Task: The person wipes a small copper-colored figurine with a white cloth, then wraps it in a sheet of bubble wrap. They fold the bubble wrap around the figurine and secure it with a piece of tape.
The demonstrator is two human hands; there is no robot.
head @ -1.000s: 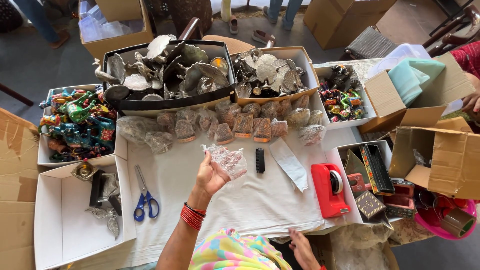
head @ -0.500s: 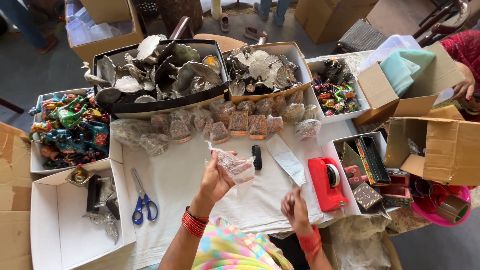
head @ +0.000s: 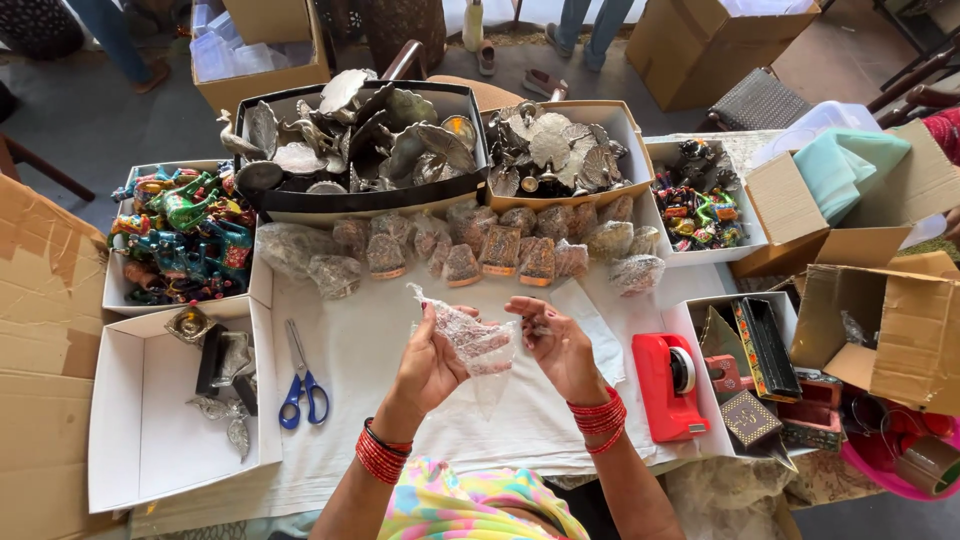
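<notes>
Clear plastic wrap (head: 478, 345), crinkled, with a small pinkish item inside, sits between both hands above the white cloth (head: 370, 350) at table centre.

Grip: left hand (head: 428, 362) is closed on the left side of the bundle, thumb and fingers pinching it from below and behind. Right hand (head: 555, 342) is curled, fingertips pinched near the wrap's right edge; whether they clamp the film itself or only touch it cannot be told. A loose tail of film hangs down under the bundle.

Handling note, as a judgement: thin film slips and tears easily, so the left hand does best as a steady anchor while the right draws the free edge taut and folds it over. Keeping the bundle low over the cloth limits any drop.

Within reach:
- red tape dispenser (head: 668, 385), right of the right wrist, on the cloth.
- blue-handled scissors (head: 300, 383), left of the left forearm, well apart from the hands.
- row of wrapped items (head: 470, 255), finished-looking, lying just beyond the hands along the far edge of the cloth.

Farther out:
- black tray (head: 362, 150) of grey metal pieces, beyond the row.
- cardboard box (head: 560, 150) of similar metal pieces, beside the tray.
- white box (head: 180, 235) of bright painted figures, far left.
- open white box (head: 150, 410), near left, with a few metal pieces in it.
</notes>
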